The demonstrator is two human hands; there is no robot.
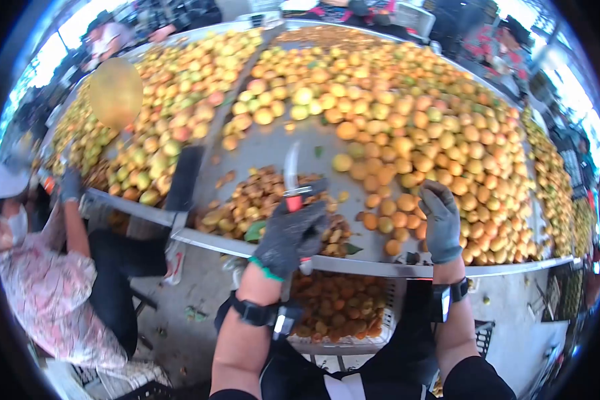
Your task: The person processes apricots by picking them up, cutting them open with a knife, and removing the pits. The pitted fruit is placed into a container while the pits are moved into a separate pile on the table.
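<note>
My left hand (288,235), in a dark grey glove, grips red-handled pruning shears (293,185) whose curved blade points up over the grey sorting table (273,143). My right hand (440,223), also gloved, rests with fingers curled on the edge of a large heap of yellow-orange fruit (407,120); whether it holds a fruit I cannot tell. A smaller pile of darker, brownish fruit (253,200) lies just beyond the left hand.
A crate of fruit (340,310) stands below the table's metal rim (380,267). A divider separates a second fruit heap (160,127) at the left. A seated person (47,280) in a patterned shirt and grey glove reaches toward that heap. Other people stand at the far side.
</note>
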